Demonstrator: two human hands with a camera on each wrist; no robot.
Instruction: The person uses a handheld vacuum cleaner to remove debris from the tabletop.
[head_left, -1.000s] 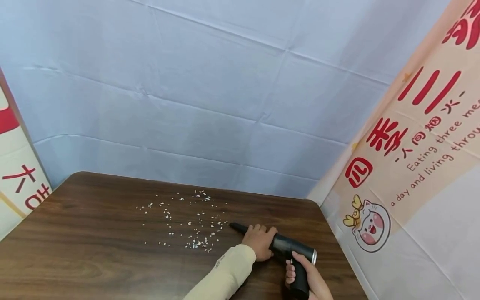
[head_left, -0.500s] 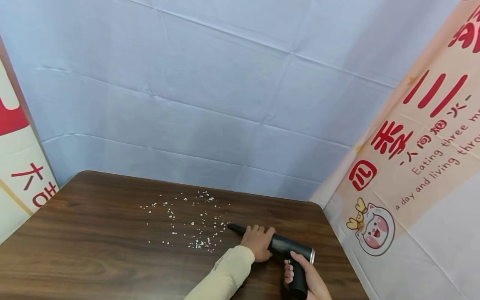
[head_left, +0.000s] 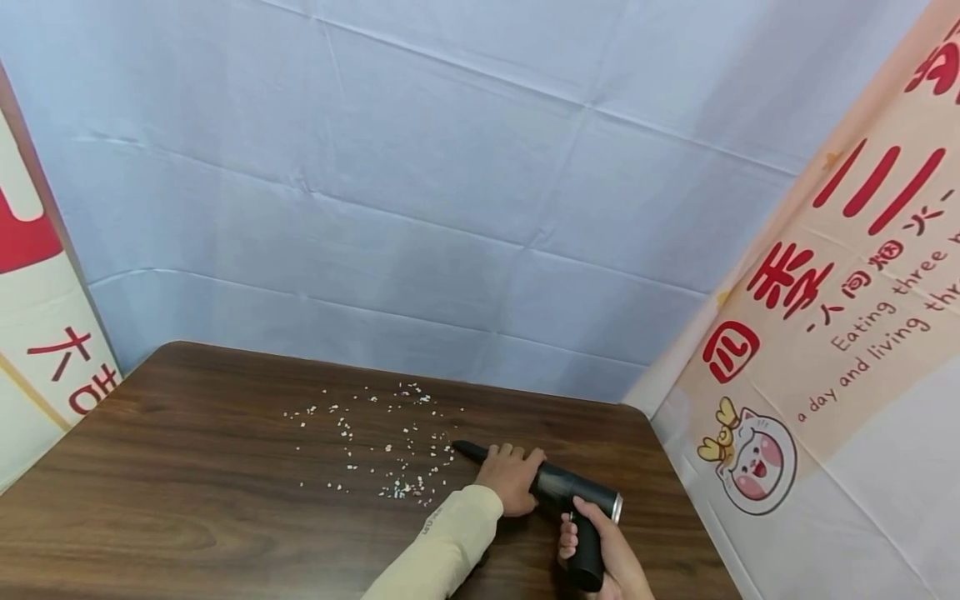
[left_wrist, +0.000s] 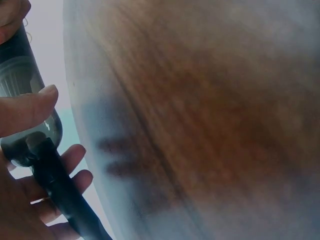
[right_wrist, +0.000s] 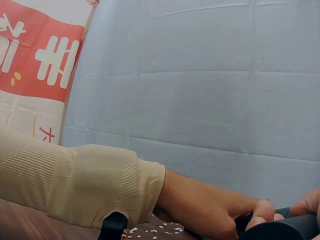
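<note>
A black handheld vacuum cleaner (head_left: 577,490) lies slantwise above the right part of the table, its narrow nozzle (head_left: 469,452) pointing left. My right hand (head_left: 617,557) grips its handle, with the thumb up near the body. Farther forward, my left hand (head_left: 512,480) holds the front of the vacuum. The left wrist view shows the left thumb (left_wrist: 30,110) over the clear dust cup (left_wrist: 20,75) and fingers behind the nozzle. Small white scraps (head_left: 405,487) lie scattered across the middle of the table, the nearest ones at the nozzle tip.
The dark wooden table (head_left: 187,467) has rounded far corners. A pale blue cloth (head_left: 420,208) hangs behind it. Printed banners stand on the right (head_left: 847,358) and the left (head_left: 45,333).
The vacuum and both hands have moved slightly left, bringing the nozzle tip up to the right-hand scraps. Both hands keep their hold. The head view has turned slightly.
</note>
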